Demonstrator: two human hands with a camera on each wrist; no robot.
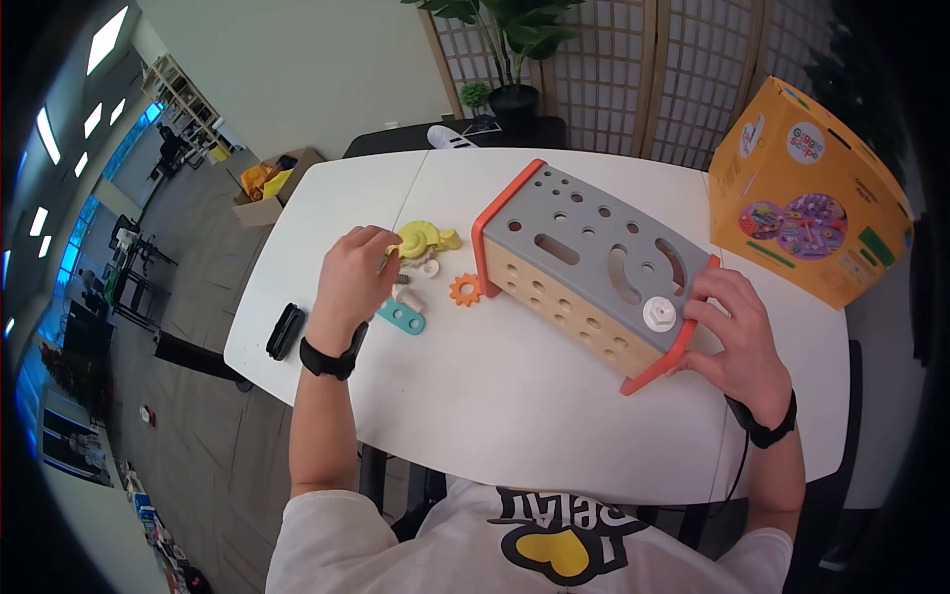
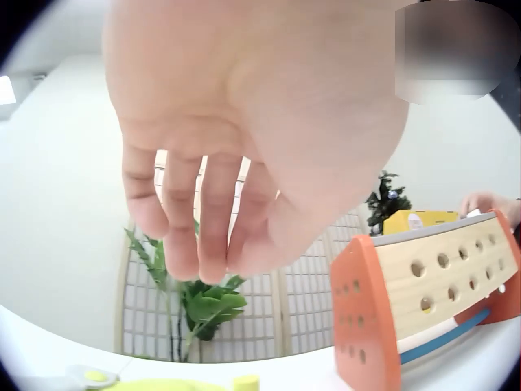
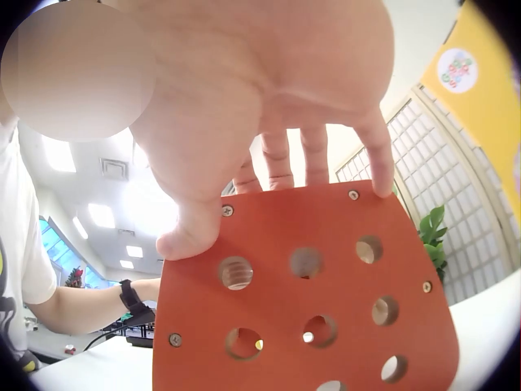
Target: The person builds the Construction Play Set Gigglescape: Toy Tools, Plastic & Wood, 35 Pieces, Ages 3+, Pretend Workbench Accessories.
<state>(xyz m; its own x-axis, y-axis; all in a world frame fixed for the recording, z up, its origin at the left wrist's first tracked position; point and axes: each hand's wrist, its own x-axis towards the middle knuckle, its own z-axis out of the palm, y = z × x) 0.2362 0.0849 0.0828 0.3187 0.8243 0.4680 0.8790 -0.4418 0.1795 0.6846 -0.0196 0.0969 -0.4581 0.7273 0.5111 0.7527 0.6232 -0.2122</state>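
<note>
A toy workbench [image 1: 584,228] with a grey top, wooden sides and red end panels stands at an angle on the table. My right hand [image 1: 737,337] grips its near right end, thumb on the outer face of the red panel [image 3: 305,301] and fingers over the top edge. A white hex-headed bolt [image 1: 659,314] sits on the grey top close to those fingers. Over the loose parts hovers my left hand [image 1: 354,282], its fingers [image 2: 181,244] hanging loosely and holding nothing. Beside it lie a yellow-green toy piece [image 1: 421,240], an orange gear [image 1: 465,290] and a teal strip with holes [image 1: 404,317].
Several small white and grey pieces [image 1: 408,295] lie among the loose parts. A black case [image 1: 285,332] rests near the table's left edge. The yellow toy box [image 1: 807,198] stands at the back right, and a potted plant [image 1: 510,69] is behind the white table [image 1: 475,406].
</note>
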